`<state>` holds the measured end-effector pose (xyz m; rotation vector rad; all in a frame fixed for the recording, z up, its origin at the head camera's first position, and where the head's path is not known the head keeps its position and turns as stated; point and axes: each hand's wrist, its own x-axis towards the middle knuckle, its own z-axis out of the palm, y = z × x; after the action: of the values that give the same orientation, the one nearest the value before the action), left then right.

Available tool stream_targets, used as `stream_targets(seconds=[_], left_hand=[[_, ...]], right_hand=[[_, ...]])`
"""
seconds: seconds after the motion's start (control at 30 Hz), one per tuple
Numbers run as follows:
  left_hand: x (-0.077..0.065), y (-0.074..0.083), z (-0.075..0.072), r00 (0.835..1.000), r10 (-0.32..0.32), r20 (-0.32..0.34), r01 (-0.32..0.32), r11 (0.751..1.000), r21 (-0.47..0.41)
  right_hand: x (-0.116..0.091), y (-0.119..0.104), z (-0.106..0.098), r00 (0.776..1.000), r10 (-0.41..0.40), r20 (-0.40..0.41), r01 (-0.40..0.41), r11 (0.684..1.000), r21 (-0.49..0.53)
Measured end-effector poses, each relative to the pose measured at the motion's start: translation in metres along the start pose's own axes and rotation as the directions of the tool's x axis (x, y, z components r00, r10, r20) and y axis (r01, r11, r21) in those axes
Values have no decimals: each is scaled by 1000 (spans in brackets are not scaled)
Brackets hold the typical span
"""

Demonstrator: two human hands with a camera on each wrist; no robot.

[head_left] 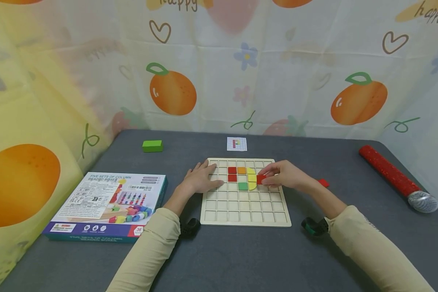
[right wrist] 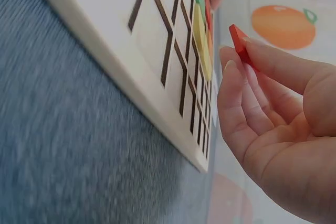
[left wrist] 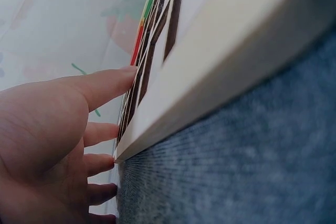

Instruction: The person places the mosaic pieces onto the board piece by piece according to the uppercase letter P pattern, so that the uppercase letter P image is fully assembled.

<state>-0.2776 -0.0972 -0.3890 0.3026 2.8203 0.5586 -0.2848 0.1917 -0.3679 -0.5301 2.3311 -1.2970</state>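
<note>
A pale wooden grid board [head_left: 245, 207] lies on the dark table. My left hand [head_left: 200, 179] rests at its left edge with fingers spread, the thumb touching the surface in the left wrist view. Between thumb and fingertips, my right hand [head_left: 291, 174] pinches a red square tile [right wrist: 239, 40], held above the board's right part. On the grid sit two red tiles [head_left: 232, 178] in a column, an orange tile [head_left: 242, 170], a green tile [head_left: 243, 186] and a column of yellow tiles [head_left: 252, 178], its top and bottom ends rounded.
A small pattern card [head_left: 237, 144] lies behind the board. A green block [head_left: 152, 146] is at the back left, a boxed toy set [head_left: 106, 207] at the left. Another red piece [head_left: 323, 183] shows behind the right forearm. A red microphone [head_left: 398, 178] lies at the right.
</note>
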Motion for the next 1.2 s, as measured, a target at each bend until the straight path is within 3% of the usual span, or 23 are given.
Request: stream_targets(seconds=[0.37, 0.7, 0.97, 1.2], left_hand=[[1, -1, 1, 1000, 9, 2, -9, 1000, 13], [3, -2, 2, 1000, -1, -2, 1, 1000, 18], [2, 0, 2, 1000, -10, -1, 10, 1000, 18], [3, 0, 2, 1000, -7, -6, 7, 1000, 26]], right_hand=[[14, -15, 18, 999, 45, -2, -45, 999, -9], [24, -25, 33, 994, 110, -2, -109, 989, 104], [31, -29, 43, 984, 173, -36, -169, 981, 98], [34, -32, 49, 986, 161, -38, -157, 985, 76]])
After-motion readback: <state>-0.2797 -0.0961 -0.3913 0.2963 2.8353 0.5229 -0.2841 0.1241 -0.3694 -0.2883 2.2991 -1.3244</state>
